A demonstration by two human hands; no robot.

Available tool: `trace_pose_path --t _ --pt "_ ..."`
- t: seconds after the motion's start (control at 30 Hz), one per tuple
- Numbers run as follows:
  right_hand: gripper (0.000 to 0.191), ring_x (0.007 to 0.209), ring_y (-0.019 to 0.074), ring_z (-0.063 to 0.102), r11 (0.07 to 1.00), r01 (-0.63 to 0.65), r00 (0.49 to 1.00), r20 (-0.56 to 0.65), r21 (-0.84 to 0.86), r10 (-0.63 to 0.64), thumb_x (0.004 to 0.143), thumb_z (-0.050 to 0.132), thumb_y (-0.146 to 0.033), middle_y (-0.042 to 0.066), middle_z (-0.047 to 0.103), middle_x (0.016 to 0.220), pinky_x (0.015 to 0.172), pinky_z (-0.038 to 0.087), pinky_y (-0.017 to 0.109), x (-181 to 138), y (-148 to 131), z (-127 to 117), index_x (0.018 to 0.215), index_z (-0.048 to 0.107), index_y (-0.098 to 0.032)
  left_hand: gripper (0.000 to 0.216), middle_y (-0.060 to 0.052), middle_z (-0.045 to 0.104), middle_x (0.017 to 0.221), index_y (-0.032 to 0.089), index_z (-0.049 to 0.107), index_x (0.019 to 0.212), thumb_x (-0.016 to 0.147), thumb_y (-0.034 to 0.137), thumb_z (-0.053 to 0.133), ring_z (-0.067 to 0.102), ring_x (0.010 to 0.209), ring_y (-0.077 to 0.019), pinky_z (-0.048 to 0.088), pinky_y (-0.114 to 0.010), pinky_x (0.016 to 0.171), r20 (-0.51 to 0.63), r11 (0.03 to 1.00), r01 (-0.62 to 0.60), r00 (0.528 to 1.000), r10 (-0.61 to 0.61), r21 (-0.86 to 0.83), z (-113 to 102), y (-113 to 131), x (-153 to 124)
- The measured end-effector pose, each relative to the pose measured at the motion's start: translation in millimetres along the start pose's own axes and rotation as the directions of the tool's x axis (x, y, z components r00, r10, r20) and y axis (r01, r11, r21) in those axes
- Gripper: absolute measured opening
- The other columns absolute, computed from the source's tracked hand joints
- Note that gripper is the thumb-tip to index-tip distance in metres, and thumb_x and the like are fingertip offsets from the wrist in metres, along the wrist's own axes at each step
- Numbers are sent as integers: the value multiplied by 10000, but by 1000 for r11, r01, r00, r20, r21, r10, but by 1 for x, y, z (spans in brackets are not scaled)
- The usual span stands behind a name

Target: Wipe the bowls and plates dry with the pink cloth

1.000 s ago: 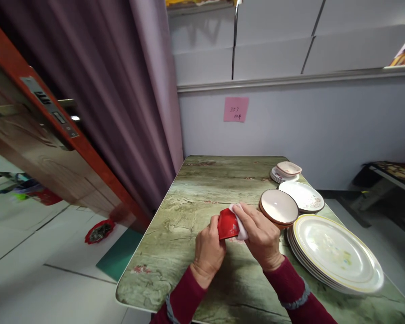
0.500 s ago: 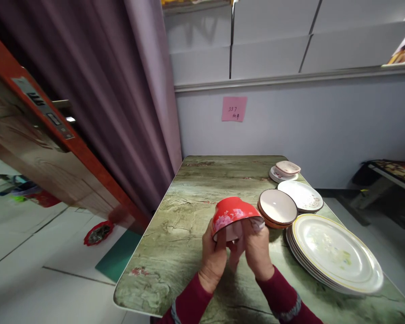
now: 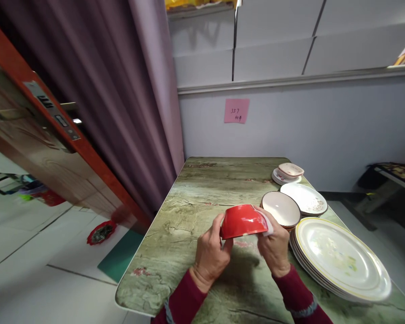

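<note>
A glossy red bowl (image 3: pixel 243 221) is held above the table, its plain side facing me and its rim turned downward. My left hand (image 3: pixel 211 252) is closed on the bowl's left edge, thumb below and fingers up its side. On the right, my right hand (image 3: pixel 276 243) presses a pale cloth (image 3: pixel 267 223) against the bowl's outer wall, fingers closed around the cloth. Just beyond that hand sits a stack of bowls (image 3: pixel 281 208) with cream insides and dark rims. The inside of the red bowl is hidden.
Large oval plates (image 3: pixel 344 256) are stacked at the table's right side. Behind them lie white plates (image 3: pixel 305 197) and small saucers (image 3: pixel 279 179) with a square dish (image 3: pixel 290 170) on top. A wooden door (image 3: pixel 64 148) and purple curtain (image 3: pixel 135 90) flank the table's left.
The red bowl has turned so its flowered side no longer shows and a plain side faces me. My right hand has moved from inside the bowl to its outer right side with the cloth.
</note>
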State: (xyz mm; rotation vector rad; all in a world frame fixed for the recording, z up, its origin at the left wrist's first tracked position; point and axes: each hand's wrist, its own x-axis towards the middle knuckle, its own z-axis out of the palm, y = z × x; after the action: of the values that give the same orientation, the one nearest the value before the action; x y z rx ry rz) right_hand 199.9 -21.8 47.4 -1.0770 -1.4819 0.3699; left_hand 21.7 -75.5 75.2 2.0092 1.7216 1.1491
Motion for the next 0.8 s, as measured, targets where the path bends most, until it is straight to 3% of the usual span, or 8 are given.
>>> trace_pose_path --t 0.13,0.23,0.33,0.43,0.53,0.63,0.7,0.8 --pt "411 1092 199 690 928 350 936 78 -125 -343 916 515 -143 78 722 1207 994 510 316 8 -12 -7 1308 627 -197 274 -114 717 840 174 518 1120 927 353 440 685 688 -273 458 -339 596 71 998 -3 997 7 -57 -1 -2 1" --pt "412 1080 200 695 914 389 921 46 -115 -386 923 518 -138 76 730 1183 986 523 320 12 -23 -7 1319 613 -200 286 -39 635 682 200 530 996 944 457 415 617 555 -219 429 -309 527 56 964 88 996 -76 -250 2 0 0" --pt "399 1075 206 696 935 346 938 -4 -82 -348 922 499 -160 78 732 1173 985 529 333 13 -28 -3 1299 624 -196 374 25 556 613 193 557 1037 938 535 442 539 437 -153 401 -261 444 88 875 214 977 -196 -434 7 1 -2" --pt "370 1088 215 688 974 225 974 -38 -14 -225 918 498 -214 81 730 1177 997 521 351 13 -28 2 1252 655 -197 454 25 582 662 178 580 1109 919 580 489 520 410 -112 399 -226 399 101 744 309 945 -312 -593 15 2 -3" --pt "316 1020 242 703 993 -39 997 -57 107 45 904 560 -345 94 750 1103 933 545 366 7 -30 12 1126 714 -180 492 -2 634 675 143 614 1071 889 594 537 537 398 -113 427 -225 380 132 601 382 899 -417 -702 25 7 -3" --pt "386 825 238 704 888 -383 923 57 253 382 880 591 -479 96 767 931 738 563 329 -5 -34 24 984 743 -139 462 -49 708 721 132 638 1021 866 562 572 622 466 -159 489 -250 428 153 505 424 857 -492 -751 31 15 0" --pt "428 733 217 671 777 -535 844 158 332 513 874 591 -524 87 754 850 660 538 308 -13 -33 30 911 735 -123 439 -76 744 790 145 645 1047 868 539 571 672 558 -191 525 -269 493 124 541 425 854 -505 -726 30 20 3" --pt "440 722 207 648 633 -629 764 211 451 609 839 633 -552 73 737 836 677 533 314 -16 -25 33 889 712 -123 438 -103 760 886 167 642 1127 855 510 619 722 753 -244 569 -316 652 140 723 397 910 -390 -566 20 20 7"
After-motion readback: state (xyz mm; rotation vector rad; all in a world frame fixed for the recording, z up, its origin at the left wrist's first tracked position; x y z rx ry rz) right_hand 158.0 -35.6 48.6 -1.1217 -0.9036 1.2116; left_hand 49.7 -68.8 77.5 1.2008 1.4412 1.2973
